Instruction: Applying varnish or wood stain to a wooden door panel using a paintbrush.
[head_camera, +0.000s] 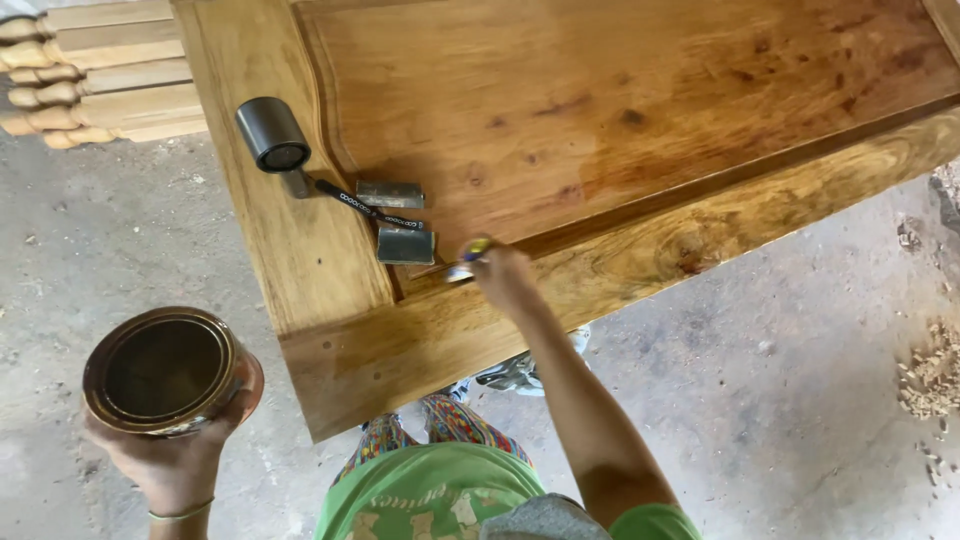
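Two hands busy, left grip (175, 455) cradling open tin (165, 370), right grip (505, 280) clenched on brush (468, 258) at door panel (620, 110)

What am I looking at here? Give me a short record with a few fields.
Left hand: holds an open round tin from below
Right hand: holds a small brush against the wooden door panel
On the panel: dark cylinder, two metal hinges
Wood surface: glossy, amber, partly wet-looking
Nearby: turned wooden spindles, concrete floor
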